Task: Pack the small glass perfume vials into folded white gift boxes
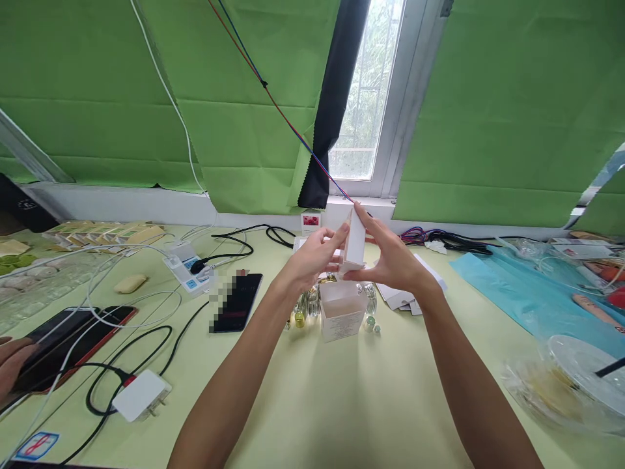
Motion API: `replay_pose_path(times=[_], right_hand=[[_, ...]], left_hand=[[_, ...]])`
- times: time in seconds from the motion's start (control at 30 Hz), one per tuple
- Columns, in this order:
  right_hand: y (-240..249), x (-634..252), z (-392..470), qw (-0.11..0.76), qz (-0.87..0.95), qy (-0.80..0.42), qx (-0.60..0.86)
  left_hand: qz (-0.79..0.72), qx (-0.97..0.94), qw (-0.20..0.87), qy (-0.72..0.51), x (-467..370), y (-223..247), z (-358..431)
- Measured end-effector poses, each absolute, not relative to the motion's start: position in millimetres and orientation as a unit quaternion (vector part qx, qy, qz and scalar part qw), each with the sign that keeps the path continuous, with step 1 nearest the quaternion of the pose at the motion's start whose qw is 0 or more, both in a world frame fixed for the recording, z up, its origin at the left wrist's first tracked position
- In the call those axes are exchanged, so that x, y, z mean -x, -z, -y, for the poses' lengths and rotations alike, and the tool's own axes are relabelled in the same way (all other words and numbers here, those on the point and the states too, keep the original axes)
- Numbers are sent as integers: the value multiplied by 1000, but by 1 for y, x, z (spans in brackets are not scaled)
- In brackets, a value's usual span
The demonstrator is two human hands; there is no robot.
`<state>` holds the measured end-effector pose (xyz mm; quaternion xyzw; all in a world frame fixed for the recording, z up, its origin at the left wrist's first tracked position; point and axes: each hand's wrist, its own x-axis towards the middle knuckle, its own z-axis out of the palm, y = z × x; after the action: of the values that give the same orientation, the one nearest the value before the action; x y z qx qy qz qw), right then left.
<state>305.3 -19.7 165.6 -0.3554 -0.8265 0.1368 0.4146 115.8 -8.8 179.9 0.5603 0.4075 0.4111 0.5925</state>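
Both of my hands hold a small white cardboard box (356, 240) up over the table, tilted, with flaps showing at its lower end. My left hand (319, 254) grips its left side, the fingers partly behind it. The thumb and fingers of my right hand (390, 257) clasp its top and bottom right edges. Below them on the table stands another white box (344, 319) with an open top. Small glass bottles (312, 301) stand behind and beside that box. A gold cap (299, 319) and pale green caps (371, 322) lie near its sides.
Flattened white card (403, 296) lies right of the bottles. To the left are a dark phone (239, 303), a power strip (188, 270), a white charger (141, 395) and looping cables. Another person's hand (14, 365) touches a phone at far left. Blue plastic sheeting (498, 286) and a clear-lidded container (581, 378) lie right.
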Motion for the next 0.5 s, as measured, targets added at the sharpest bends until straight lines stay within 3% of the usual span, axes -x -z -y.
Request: replay_pose_path(times=[0.5], right_hand=[[-169,-305,22,419,821,-139,362]], left_hand=[[-378,-571,618,-387,-111,-181,7]])
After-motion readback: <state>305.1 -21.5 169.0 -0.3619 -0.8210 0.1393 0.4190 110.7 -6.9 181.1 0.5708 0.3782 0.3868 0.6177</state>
